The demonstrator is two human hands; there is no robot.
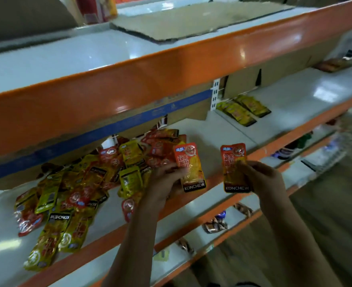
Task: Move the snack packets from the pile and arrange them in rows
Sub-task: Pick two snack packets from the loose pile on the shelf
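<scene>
While above the white, orange-edged metal shelf (pixel 229 129), just right of the loose pile of red and yellow foil snack packets (pixel 84 183): left hand (pixel 164 183) grip pinching one upright orange-red packet (pixel 190 166), right hand (pixel 262 177) grip pinching another (pixel 234 168).

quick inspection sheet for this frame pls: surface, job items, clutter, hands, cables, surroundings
Surface: white shelf with orange front edge, mostly bare right of the pile.
Job's things: mixed red and yellow packet pile at left; short row of yellow packets at the back right.
Clutter: torn cardboard on the upper shelf.
Grippers: left hand holds a red packet; right hand pinches a second red packet.
Cables: nothing seen.
Surroundings: lower shelves with scattered dark packets.
</scene>
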